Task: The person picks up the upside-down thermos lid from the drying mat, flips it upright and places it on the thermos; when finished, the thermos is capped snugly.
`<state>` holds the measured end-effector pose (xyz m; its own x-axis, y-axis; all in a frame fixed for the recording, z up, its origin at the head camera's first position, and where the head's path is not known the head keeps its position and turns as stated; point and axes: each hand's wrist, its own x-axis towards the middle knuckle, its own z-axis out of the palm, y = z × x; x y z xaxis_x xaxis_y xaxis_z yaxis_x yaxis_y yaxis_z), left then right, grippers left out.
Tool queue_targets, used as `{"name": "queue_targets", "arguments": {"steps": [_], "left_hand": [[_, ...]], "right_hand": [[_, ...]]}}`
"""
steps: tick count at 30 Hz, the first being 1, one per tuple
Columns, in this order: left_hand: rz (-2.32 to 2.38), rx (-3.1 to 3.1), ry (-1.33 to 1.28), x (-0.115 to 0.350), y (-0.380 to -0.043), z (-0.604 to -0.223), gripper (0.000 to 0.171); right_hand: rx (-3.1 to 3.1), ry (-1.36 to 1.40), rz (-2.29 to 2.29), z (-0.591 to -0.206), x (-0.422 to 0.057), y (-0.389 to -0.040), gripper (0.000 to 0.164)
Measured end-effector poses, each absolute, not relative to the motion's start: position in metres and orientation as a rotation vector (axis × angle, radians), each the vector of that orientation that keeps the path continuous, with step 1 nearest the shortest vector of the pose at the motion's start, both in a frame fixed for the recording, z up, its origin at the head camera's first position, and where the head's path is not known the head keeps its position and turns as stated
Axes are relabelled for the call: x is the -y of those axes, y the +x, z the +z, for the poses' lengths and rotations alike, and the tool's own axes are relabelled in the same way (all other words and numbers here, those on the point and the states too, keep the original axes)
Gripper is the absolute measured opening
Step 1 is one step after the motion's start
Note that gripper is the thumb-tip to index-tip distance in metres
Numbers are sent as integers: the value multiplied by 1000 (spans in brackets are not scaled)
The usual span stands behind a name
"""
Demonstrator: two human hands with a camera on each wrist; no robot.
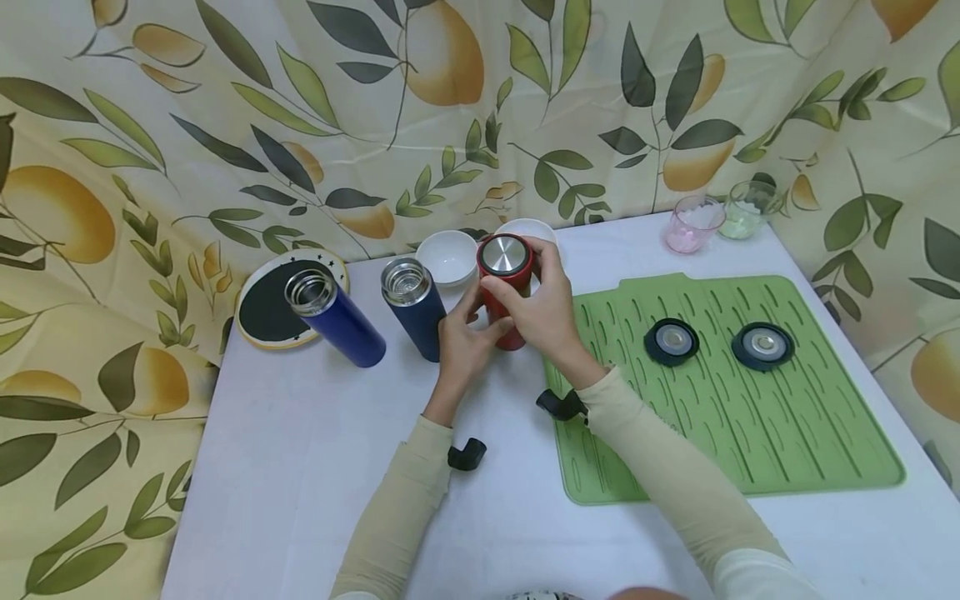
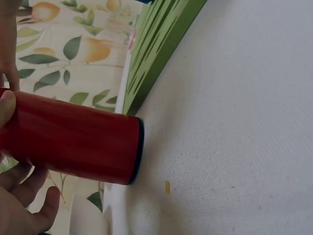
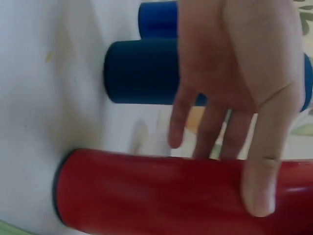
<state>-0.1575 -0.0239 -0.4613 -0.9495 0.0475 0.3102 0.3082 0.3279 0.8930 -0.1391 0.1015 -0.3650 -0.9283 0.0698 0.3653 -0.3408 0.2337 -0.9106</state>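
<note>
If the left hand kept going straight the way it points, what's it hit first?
The red flask, which is in the left hand's grip. Past that, the white bowl behind the flask looks roughly in line, though depth there is unclear.

Both forearms [image 1: 405, 504] stretch forward, left fingers [image 1: 468, 305] and right fingers [image 1: 549, 260] curled close together

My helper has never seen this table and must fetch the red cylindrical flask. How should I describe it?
On the white-covered table, find the big ridged green mat. Just left of it, a left hand and right hand hold the red cylindrical flask. It alone is red, with a silver-topped lid; the dark blue flask and brighter blue flask further left are lidless.
</note>
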Motion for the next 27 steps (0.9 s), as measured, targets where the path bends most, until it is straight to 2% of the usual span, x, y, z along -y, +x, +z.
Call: {"name": "queue_targets", "arguments": {"steps": [5, 10, 13, 22, 27], "left_hand": [[-1677, 2375, -328, 23, -157, -463, 75], [-1701, 2364, -346, 23, -158, -460, 75], [-1717, 2362, -350, 23, -158, -459, 76], [-1708, 2362, -362, 23, -159, -460, 75], [-1695, 2367, -352, 24, -159, -460, 77]], "right_hand": [[2134, 412, 1988, -367, -116, -150, 57], [2039, 852, 2409, -371, -144, -181, 47], [2114, 998, 2432, -372, -155, -191, 47], [2325, 640, 2098, -357, -146, -170, 52], [2332, 424, 1846, -368, -130, -163, 55]]}}
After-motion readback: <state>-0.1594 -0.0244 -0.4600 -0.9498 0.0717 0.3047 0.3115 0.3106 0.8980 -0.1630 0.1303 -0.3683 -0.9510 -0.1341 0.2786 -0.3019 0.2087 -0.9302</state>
